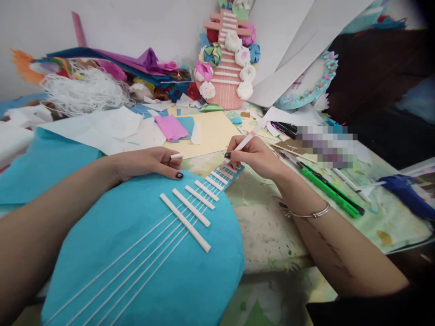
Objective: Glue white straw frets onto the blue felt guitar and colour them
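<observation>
Left hand (149,164): my fingers were curled on a short white strip (176,156), the thumb apart, beside the blue paper lute's edge.
Right hand (253,156): my fingers pinched a white stick (245,141) over the neck and hid part of it.
Blue paper lute (142,226): it lay in front of me, reaching past the tabletop's near edge, with white strings and crossbars.
Right side: a green utility knife (331,192), a wooden skewer (295,154) and a blue glue gun (409,194) lay near my forearm.
Far side: paper scraps, tangled white cord (86,90) and a pink flowered lute (227,86) crowded the back.
Tabletop (272,231): paint-stained.
Room: pale wall (136,27) behind.
</observation>
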Demonstrator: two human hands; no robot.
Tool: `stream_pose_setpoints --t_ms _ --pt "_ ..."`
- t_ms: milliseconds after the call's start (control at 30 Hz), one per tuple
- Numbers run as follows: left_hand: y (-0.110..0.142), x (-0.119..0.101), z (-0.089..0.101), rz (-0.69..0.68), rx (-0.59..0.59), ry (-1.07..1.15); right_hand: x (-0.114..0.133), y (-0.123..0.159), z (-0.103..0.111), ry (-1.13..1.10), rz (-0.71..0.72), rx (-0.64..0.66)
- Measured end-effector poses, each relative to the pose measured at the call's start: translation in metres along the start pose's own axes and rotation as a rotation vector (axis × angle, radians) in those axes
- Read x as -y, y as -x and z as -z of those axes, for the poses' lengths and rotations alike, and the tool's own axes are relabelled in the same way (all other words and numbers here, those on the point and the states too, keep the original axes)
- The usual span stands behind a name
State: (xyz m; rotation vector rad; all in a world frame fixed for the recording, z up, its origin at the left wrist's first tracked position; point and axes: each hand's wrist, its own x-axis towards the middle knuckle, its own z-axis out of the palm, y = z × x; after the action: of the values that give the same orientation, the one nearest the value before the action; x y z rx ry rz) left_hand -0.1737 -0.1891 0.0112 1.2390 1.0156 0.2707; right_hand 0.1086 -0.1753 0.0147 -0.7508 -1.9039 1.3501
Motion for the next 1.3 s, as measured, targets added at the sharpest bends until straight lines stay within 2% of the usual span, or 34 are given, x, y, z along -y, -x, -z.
stream_pose_setpoints --t_ms 633,867,1300 --pt "0.0006 -0.0002 -0.0007 0.005 -0.002 -0.007 0.0004 0.0001 -0.0017 0.028 0.025 0.005" --pt "0.0006 -0.0009 -0.0005 0.017 -0.041 -0.029 0.0002 -0.0001 -0.002 0.018 0.006 0.038" --pt "-0.0003 0.0012 0.0014 0.019 -0.016 -0.006 -0.0035 -0.0006 -0.0019 0.011 0.009 0.057"
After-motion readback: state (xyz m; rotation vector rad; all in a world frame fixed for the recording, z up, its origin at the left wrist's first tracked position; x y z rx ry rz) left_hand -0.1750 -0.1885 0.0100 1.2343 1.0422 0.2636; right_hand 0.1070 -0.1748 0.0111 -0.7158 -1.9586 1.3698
